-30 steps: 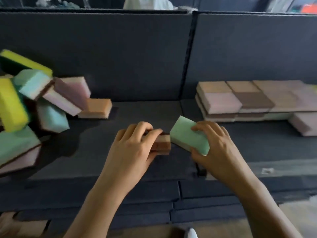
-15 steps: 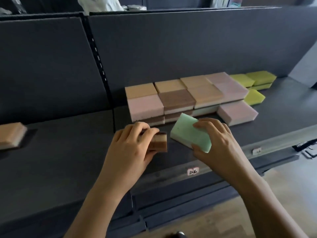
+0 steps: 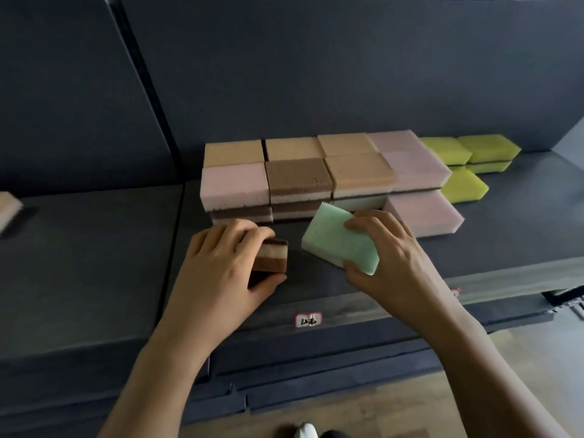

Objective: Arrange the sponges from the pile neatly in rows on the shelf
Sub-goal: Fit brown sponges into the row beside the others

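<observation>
My left hand (image 3: 221, 267) grips a small stack of brown and cream sponges (image 3: 274, 255) just above the dark shelf (image 3: 94, 248). My right hand (image 3: 388, 257) holds a mint-green sponge (image 3: 338, 241), tilted, in front of the arranged block. That block of orange, pink and brown sponges (image 3: 300, 175) stands in stacked rows against the back panel. A single pink sponge (image 3: 426, 213) lies at the block's front right. Yellow-green sponges (image 3: 467, 153) sit further right.
One loose sponge (image 3: 9, 203) shows at the left edge of the frame. A white label (image 3: 308, 320) is stuck on the shelf's front lip. Lower dark shelf rails (image 3: 316, 380) and a wooden floor lie below. A shoe tip (image 3: 305, 431) shows at the bottom.
The view has swung right, away from the sponge pile, and the arranged rows now sit straight ahead. Both hands keep their sponges and have come closer to the block.
</observation>
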The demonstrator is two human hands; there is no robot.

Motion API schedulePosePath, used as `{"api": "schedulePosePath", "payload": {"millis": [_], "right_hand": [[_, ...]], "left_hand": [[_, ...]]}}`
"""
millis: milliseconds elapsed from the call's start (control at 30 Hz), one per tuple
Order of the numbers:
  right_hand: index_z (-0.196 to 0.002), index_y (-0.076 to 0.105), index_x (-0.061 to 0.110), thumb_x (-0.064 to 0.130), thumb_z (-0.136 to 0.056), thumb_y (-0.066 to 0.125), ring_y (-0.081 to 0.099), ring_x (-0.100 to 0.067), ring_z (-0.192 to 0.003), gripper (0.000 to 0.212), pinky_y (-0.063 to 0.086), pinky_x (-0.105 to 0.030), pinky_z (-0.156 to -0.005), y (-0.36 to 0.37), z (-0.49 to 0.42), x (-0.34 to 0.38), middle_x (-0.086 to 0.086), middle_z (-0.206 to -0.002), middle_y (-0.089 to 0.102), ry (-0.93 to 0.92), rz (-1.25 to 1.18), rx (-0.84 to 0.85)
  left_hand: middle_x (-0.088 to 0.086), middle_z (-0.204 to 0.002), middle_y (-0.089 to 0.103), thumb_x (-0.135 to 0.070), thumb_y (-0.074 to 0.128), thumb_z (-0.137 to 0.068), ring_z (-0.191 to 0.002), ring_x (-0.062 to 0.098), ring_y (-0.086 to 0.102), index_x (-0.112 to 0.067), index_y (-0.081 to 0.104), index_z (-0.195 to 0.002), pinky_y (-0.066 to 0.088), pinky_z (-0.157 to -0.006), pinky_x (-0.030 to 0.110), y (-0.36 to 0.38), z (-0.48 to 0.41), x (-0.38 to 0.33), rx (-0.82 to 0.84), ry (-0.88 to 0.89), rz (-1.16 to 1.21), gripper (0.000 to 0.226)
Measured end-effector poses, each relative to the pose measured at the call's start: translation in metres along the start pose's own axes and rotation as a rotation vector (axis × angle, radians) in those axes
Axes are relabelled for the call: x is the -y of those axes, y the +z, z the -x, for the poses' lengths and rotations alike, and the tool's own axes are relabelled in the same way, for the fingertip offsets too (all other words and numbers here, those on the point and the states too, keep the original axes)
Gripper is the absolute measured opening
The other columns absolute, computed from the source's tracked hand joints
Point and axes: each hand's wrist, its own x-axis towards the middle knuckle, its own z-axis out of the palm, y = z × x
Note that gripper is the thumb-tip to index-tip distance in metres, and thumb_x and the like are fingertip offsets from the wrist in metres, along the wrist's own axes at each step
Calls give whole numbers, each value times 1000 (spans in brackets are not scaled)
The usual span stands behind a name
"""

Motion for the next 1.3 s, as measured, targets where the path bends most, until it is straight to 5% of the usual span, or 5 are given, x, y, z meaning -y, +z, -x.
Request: {"api": "schedulePosePath", "payload": {"millis": [167, 567, 733, 900, 1300], "right_hand": [[-128, 55, 18, 24, -72, 75, 47, -25, -118, 59, 48, -40, -94, -7, -6, 7, 1, -131, 51, -37, 0, -4], [-129, 54, 17, 30, -70, 76, 46, -19, -124, 64, 48, -40, -99, -14, -9, 17, 2, -134, 52, -105, -17, 61], [-130, 53, 17, 27, -72, 82, 46, -19, -129, 65, 46, -41, -102, -13, -5, 12, 1, -138, 51, -112, -18, 45], [-144, 41, 15, 49, -73, 77, 42, -16, -137, 87, 41, -39, -110, -18, 1, -4, -2, -146, 45, -29, -12, 91], [-139, 45, 16, 34, -78, 80, 53, -8, -118, 73, 51, -35, -94, -34, -6, -46, 7, -136, 52, -110, -164, 85]], "left_hand": [[-1, -126, 53, -58, 50, -88, -116, 22, 53, -19, 54, -130, 43, -99, 43, -7, -9, -4, -8, 23, 35, 57], [0, -148, 43, -45, 74, -77, -137, 20, 40, -17, 44, -143, 32, -113, 39, 4, -52, -14, 113, 214, 70, 77], [-2, -139, 50, -44, 72, -78, -121, 21, 53, -16, 50, -138, 40, -104, 37, 12, -56, -11, 136, 254, 144, 70], [-2, -134, 52, -43, 73, -77, -115, 20, 55, -15, 53, -135, 43, -99, 35, 13, -55, -10, 114, 259, 148, 68], [3, -138, 53, -36, 76, -75, -121, 24, 54, -14, 57, -131, 48, -100, 44, 22, -76, -58, 132, 296, 78, 63]]}}
